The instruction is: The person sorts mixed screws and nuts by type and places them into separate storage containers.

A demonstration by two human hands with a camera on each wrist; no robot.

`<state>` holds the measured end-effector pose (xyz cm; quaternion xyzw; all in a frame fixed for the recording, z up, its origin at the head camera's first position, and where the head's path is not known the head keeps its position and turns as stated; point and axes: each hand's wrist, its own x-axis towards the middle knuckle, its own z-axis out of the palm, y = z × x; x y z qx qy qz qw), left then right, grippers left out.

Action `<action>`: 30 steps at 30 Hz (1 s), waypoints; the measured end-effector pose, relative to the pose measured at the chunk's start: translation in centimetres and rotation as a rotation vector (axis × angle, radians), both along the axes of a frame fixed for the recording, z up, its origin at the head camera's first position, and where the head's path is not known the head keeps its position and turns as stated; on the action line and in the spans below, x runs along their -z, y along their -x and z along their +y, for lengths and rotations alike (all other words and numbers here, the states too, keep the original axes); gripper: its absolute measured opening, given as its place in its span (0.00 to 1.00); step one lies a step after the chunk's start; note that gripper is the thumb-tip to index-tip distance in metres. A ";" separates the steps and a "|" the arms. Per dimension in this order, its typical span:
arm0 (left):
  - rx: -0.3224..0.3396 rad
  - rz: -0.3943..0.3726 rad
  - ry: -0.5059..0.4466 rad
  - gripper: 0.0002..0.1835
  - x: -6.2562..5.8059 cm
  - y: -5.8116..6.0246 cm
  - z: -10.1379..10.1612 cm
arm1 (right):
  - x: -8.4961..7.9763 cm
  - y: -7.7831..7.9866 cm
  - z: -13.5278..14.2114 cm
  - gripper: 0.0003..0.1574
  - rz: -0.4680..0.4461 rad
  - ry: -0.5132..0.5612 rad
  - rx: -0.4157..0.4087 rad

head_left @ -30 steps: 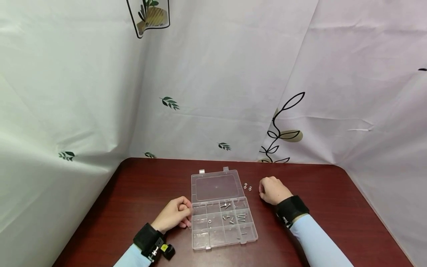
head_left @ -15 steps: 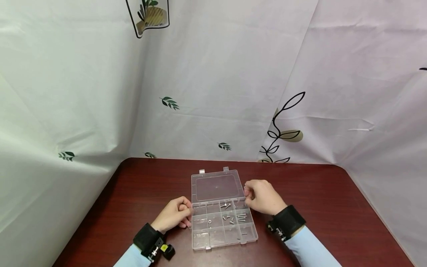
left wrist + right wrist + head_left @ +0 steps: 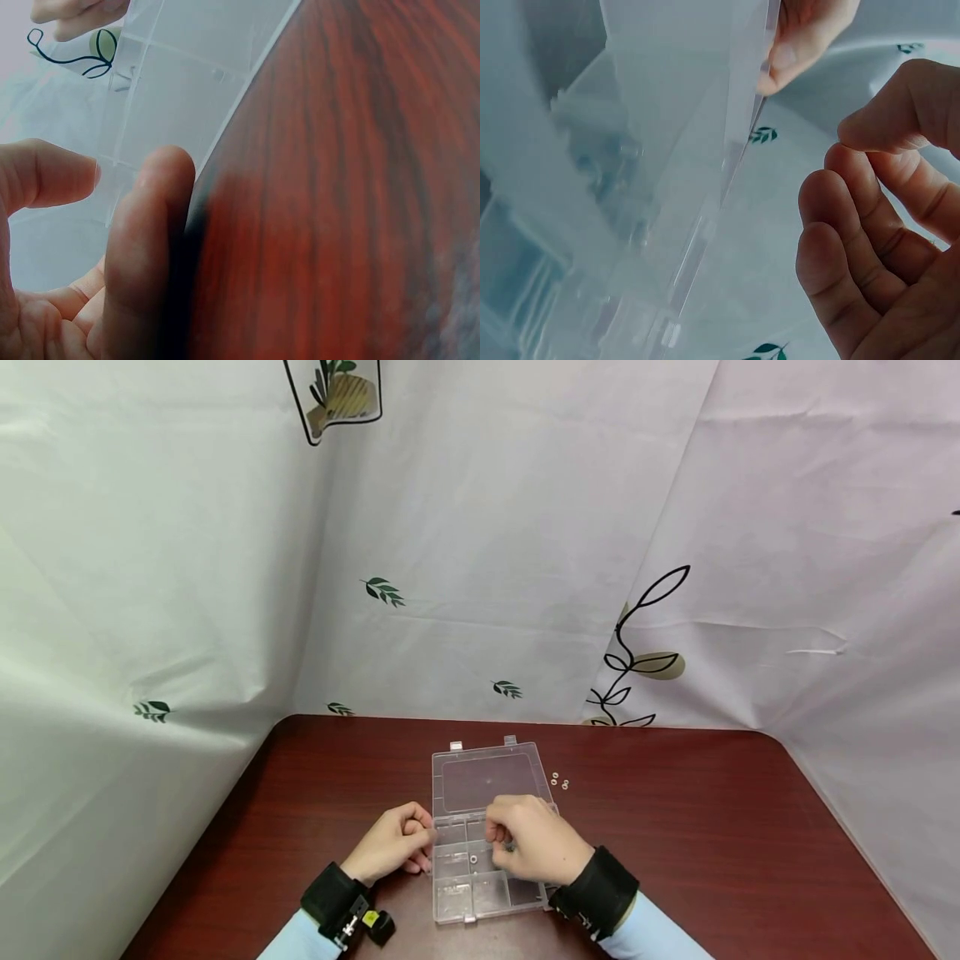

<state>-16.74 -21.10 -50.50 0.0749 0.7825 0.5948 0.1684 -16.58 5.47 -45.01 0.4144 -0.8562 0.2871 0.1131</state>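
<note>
In the head view a clear plastic compartment box (image 3: 453, 906) lies on the table with its lid (image 3: 491, 777) folded back. At its left edge is my left hand (image 3: 386, 843); the left wrist view shows the box wall between thumb and finger (image 3: 169, 169). Over the right-hand compartments hovers my right hand (image 3: 540, 843). Its thumb (image 3: 885, 120) meets a fingertip in the right wrist view, with nothing visible between them. The hand hides most of the screws there. A small nut (image 3: 473, 859) sits in a middle compartment. Several nuts (image 3: 566, 785) lie right of the lid.
The reddish-brown wooden table (image 3: 712, 827) extends on both sides of the box. A white cloth (image 3: 480, 568) with printed leaves hangs behind it and along the sides. Each forearm wears a black wrist band (image 3: 330, 902), and the left one carries a small black camera (image 3: 382, 928).
My right hand has moved left from the table beside the loose nuts, passed over them, and is now above the box. The left hand keeps its place at the box's edge.
</note>
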 end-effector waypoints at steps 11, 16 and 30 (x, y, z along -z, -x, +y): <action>-0.001 -0.006 -0.009 0.15 0.1 0.0 0.0 | -0.2 -1.0 -0.4 0.19 0.000 -0.060 -0.027; 0.004 -0.007 -0.009 0.15 0.1 0.1 0.1 | -0.4 -1.2 0.6 0.56 -0.008 -0.117 -0.001; 0.002 -0.008 -0.015 0.15 0.0 0.1 0.0 | 1.0 5.2 8.3 0.30 -0.007 -0.099 0.247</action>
